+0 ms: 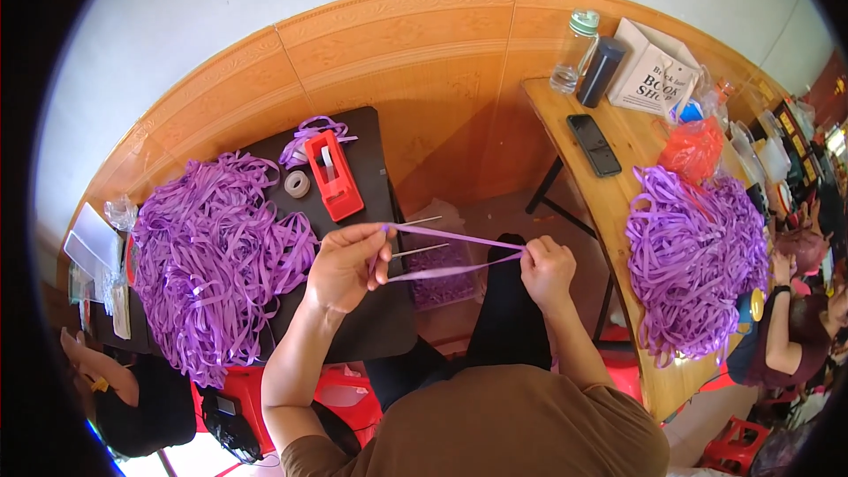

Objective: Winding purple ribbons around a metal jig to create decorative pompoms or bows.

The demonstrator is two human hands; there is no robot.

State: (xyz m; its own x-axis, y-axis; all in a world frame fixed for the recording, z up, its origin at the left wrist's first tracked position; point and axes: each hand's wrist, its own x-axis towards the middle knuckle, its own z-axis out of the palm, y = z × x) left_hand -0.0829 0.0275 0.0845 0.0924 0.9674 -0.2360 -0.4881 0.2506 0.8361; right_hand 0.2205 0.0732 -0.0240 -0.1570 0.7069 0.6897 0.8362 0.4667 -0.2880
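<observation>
A narrow purple ribbon [468, 237] is stretched in a loop between my two hands, above my lap. My left hand [352, 265] is closed, pinching the ribbon's left side between thumb and fingers. Two thin metal prongs [422, 251] stick out from that same hand toward the right, apart from each other; the rest of that tool is hidden in the palm. At the loop's other end my right hand [548, 272] is closed on the ribbon, fingers curled. A big tangled pile of purple ribbons [212, 265] lies on the dark table to my left.
On the dark table [375, 159] are a red tape dispenser [337, 185] and a tape roll [297, 184]. The wooden table [623, 238] at right bears another ribbon pile [698, 265], a phone [594, 145], bottles and a paper bag [649, 71]. A bin with purple scraps [442, 278] stands below. Other people sit at both sides.
</observation>
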